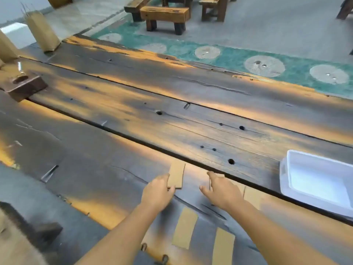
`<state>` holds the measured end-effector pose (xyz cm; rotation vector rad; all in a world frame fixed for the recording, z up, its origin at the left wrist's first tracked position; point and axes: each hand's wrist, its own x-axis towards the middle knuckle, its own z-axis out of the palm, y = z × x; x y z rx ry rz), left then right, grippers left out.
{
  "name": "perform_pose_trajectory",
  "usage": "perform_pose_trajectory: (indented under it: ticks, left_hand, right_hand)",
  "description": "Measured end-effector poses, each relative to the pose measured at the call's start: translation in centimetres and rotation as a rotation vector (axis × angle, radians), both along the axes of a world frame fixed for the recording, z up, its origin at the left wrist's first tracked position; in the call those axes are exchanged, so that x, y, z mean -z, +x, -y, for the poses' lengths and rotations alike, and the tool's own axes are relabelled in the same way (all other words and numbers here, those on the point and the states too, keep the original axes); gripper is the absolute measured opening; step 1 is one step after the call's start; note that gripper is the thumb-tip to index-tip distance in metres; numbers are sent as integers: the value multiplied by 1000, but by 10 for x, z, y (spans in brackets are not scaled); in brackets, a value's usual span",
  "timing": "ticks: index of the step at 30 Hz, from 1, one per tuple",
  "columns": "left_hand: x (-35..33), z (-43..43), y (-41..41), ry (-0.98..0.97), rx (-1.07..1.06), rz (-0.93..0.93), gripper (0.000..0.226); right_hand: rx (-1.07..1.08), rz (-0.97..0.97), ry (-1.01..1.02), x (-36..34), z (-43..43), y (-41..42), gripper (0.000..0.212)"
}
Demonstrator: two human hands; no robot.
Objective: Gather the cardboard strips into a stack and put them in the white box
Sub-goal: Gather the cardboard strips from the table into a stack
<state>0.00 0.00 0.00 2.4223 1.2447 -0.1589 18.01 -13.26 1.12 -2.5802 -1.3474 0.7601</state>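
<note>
Several brown cardboard strips lie on the dark wooden table. My left hand [158, 191] touches the near end of one strip [176, 174] with its fingertips. My right hand [219, 190] lies with fingers spread over another strip [219, 175], which it mostly hides. A further strip [252, 197] lies just right of that hand. Two more strips [185, 227] [223, 245] lie near me between my forearms. The white box [286, 169] stands empty at the right edge of the view.
A long gap [133, 134] runs between the table planks beyond the strips. A dark wooden block [24, 86] and brown paper bags [43, 31] stand at the far left. Wooden benches [165, 16] stand on the floor beyond the table.
</note>
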Motion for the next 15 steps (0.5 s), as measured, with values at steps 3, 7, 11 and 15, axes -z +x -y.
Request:
perform_pose_trajectory:
  ticks: [3,7,11,15]
  left_hand:
    - [19,-20,-4,-128,-122,52,41]
    - [39,-44,-2,-329,-300,72,45]
    - [54,-67,11,-404,-286,73,44]
    - [64,-77,23,-476,-285,59,30]
  right_hand:
    - [21,-79,-78,16,-22,-9,60]
    - [218,-310,-108,29,-55,-27,54]
    - [364,-432,-84,44,-85,-36,51]
    - [469,-465,-71,58,-106,-45,29]
